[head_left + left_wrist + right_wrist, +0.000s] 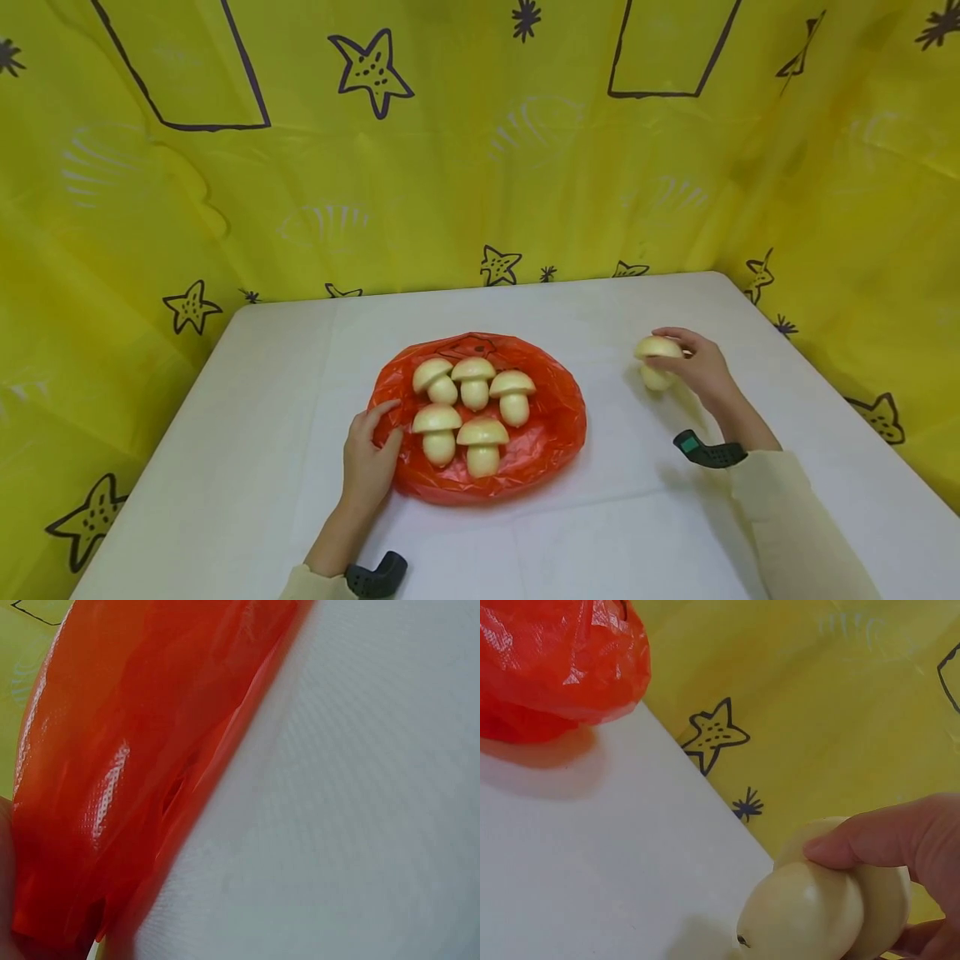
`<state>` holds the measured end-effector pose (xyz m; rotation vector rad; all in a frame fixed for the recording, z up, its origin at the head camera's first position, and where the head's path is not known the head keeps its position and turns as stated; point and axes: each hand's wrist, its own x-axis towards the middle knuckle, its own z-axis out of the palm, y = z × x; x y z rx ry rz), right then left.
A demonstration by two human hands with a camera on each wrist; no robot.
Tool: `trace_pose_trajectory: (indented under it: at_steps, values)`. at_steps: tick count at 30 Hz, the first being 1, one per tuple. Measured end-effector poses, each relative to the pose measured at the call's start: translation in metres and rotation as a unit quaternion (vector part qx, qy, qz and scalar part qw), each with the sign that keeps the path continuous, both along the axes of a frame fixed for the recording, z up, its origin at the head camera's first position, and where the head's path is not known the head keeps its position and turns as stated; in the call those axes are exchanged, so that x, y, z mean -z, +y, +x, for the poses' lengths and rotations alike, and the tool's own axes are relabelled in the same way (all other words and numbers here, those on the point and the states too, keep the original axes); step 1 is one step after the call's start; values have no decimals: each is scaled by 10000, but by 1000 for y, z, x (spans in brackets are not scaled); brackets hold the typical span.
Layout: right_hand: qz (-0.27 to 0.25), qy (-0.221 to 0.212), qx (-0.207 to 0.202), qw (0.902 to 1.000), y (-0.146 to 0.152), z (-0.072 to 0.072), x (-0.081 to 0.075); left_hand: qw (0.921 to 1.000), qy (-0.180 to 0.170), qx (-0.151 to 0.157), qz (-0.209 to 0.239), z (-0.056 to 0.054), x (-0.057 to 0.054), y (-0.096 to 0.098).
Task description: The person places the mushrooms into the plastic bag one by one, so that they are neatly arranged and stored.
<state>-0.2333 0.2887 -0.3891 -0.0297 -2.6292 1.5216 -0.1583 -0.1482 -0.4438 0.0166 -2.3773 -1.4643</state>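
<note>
In the head view a red plastic bag (pixel 555 450) lies spread wide on the table, its rim rolled outward. Several pale toy mushrooms (pixel 482 446), cream with faintly pink cap tops, sit inside it. At the bag's left rim my left hand (pixel 369 458) holds the edge between thumb and fingers; the left wrist view shows mostly red plastic (pixel 127 772). Off to the right, my right hand (pixel 701 367) grips another toy mushroom (pixel 656 379) by its cap, stem pointing down. Up close in the right wrist view, the thumb presses on that mushroom (pixel 802 911).
The white table (pixel 270 400) runs back to a yellow curtain (pixel 420 183) printed with stars and shells. More curtain hangs at both sides. Dark bands (pixel 708 452) circle the wrists.
</note>
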Motion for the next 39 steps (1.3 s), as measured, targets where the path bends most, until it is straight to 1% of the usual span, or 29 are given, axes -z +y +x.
trace_pose_trajectory:
  at_steps: [4, 13, 19, 24, 29, 34, 39]
  values:
    - [17, 63, -117, 9999, -6, 4, -3, 10000, -78, 15, 23, 0, 0, -1]
    - [5, 71, -278, 9996, -19, 13, -12, 10000, -8, -6, -8, -1, 0, -2]
    - [-45, 140, -375, 9992, -28, 22, -17, 10000, 7, -23, -6, -1, 0, 0]
    - [-157, 246, -462, 9985, -35, 29, -22, 10000, -81, 15, 40, 0, -1, 0]
    - [-341, 368, -546, 9972, -43, 35, -28, 10000, -72, 24, 23, 0, 0, 0]
    - [-488, 387, -581, 9964, -50, 40, -36, 10000, -82, 3, 18, 0, 1, 0]
    - [-485, 396, -671, 9958, -58, 46, -41, 9999, -98, 23, 25, 0, 1, 0]
